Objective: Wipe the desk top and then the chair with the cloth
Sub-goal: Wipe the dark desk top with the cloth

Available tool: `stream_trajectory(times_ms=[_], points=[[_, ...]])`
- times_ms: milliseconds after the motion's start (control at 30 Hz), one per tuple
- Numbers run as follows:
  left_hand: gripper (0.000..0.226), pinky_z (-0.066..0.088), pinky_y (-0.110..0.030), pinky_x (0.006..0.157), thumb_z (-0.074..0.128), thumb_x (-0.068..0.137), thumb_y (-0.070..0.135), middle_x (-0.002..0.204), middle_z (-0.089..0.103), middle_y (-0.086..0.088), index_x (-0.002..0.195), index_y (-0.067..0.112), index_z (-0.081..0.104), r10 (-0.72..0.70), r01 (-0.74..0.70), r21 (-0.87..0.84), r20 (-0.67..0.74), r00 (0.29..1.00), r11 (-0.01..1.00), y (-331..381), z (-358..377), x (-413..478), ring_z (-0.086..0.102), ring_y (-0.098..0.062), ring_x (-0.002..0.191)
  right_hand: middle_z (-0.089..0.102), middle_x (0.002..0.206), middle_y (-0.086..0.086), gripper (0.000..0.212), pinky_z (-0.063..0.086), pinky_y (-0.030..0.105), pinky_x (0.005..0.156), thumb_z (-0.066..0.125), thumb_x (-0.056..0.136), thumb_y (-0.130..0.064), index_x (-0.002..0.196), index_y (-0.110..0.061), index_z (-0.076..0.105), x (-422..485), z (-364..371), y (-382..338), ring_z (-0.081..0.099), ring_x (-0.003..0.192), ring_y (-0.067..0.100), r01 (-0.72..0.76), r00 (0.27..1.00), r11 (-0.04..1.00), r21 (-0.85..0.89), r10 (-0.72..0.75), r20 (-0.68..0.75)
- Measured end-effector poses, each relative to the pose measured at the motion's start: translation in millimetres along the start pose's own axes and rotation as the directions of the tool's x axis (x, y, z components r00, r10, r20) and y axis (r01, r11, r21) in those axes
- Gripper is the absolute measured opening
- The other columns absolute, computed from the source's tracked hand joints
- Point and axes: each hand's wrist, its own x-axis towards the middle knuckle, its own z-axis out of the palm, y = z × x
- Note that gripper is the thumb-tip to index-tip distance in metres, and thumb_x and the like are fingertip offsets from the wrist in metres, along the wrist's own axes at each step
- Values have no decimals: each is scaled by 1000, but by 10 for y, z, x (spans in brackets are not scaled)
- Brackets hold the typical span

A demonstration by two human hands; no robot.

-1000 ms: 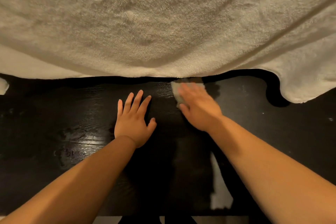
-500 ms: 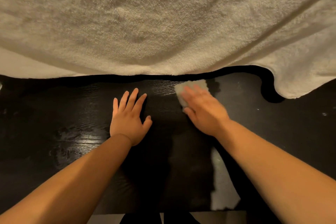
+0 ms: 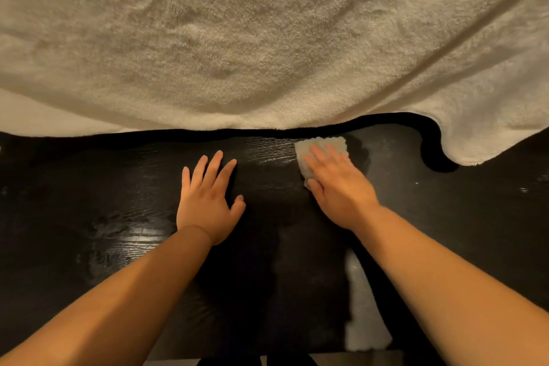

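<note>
Head view: small pale-grey nubbly cloth (image 3: 322, 142), soft, light, probably damp; near far edge of glossy black wood-grain tabletop (image 3: 104, 187), pressed under flat-fingered right hand (image 3: 338, 187); best handled by palm pressure from above; left hand (image 3: 208, 202) spread flat, empty

Most of my feed is filled by a big beige terry towel (image 3: 267, 38) draped across the upper half. Its wavy lower hem curls into a hanging flap at the right. Under it at the left I see a smoother pale band (image 3: 44, 119); wall or sheet, I cannot tell. The light is warm and dim, with a glare patch (image 3: 142, 235) on the black wood-grain desk top (image 3: 89, 187). A tan strip of floor (image 3: 341, 359) shows at the bottom edge, with a pale fuzzy patch (image 3: 362, 315) just above it.
</note>
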Motion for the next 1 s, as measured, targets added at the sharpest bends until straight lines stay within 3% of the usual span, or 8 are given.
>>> stream_trajectory(times_ms=[167, 233, 400, 467, 533, 700, 833, 1000], points=[[78, 8, -60, 128, 42, 96, 60, 174, 11, -1, 165, 31, 20, -2, 2, 0, 2, 1000, 1000, 10, -13, 2, 8, -31, 160, 16, 169, 9, 60, 6, 48, 128, 26, 106, -40, 161, -16, 25, 57, -78, 147, 8, 156, 35, -361, 927, 928, 87, 368, -73], [78, 9, -61, 128, 45, 96, 59, 174, 12, -1, 164, 31, 21, -3, 2, -8, -2, 1000, 1000, 13, -27, 9, 9, -31, 160, 15, 170, 10, 60, 10, 52, 126, 31, 106, -36, 162, -18, 23, 27, -28, -124, 8, 155, 39, -304, 948, 950, 70, 309, -75], [78, 8, -61, 128, 47, 96, 59, 174, 12, -1, 164, 31, 22, 6, -6, -27, -10, 1000, 1000, -8, -14, -1, 9, -31, 160, 26, 166, 6, 60, 22, 52, 124, 30, 104, -46, 158, -18, 34, -218, 88, -440, 17, 155, 31, 208, 976, 972, -109, -198, 95], [78, 7, -60, 129, 44, 96, 60, 175, 10, -1, 165, 31, 20, 5, -5, -18, -10, 1000, 1000, -12, -1, -2, 7, -31, 161, 28, 166, 5, 63, 19, 48, 126, 26, 103, -47, 157, -17, 35, -171, 47, -185, 19, 155, 31, 153, 987, 987, -54, -149, 63], [78, 6, -60, 129, 40, 96, 61, 175, 8, 0, 165, 32, 17, 3, -3, 0, -9, 1000, 1000, -20, 11, -6, 5, -31, 161, 30, 165, 9, 65, 20, 49, 125, 27, 102, -47, 156, -14, 37, -119, -7, 75, 23, 153, 34, -47, 998, 999, 22, 48, -44], [77, 4, -59, 129, 38, 96, 62, 175, 7, 1, 164, 33, 15, 5, -5, -7, -10, 1000, 1000, -10, 6, 2, 4, -30, 161, 14, 170, 7, 59, 11, 51, 127, 34, 106, -37, 161, -16, 25, -31, 6, -181, 4, 157, 33, -328, 937, 933, 151, 341, -76], [77, 5, -59, 129, 41, 96, 61, 175, 10, 0, 164, 33, 18, 12, -13, -31, -17, 1000, 999, -20, 9, -7, 7, -31, 161, 27, 165, 6, 57, 23, 54, 123, 45, 101, -33, 155, -17, 37, -277, 185, -700, 21, 152, 38, -96, 991, 992, 82, 103, -85], [79, 12, -62, 128, 46, 93, 61, 173, 19, -3, 163, 32, 25, 12, -14, -46, -42, 999, 999, -25, 3, -1, 15, -33, 159, 21, 169, 3, 60, 13, 47, 127, 30, 105, -42, 159, -16, 31, -465, 157, -401, 13, 156, 28, 13, 1000, 1000, 12, -13, -9]])
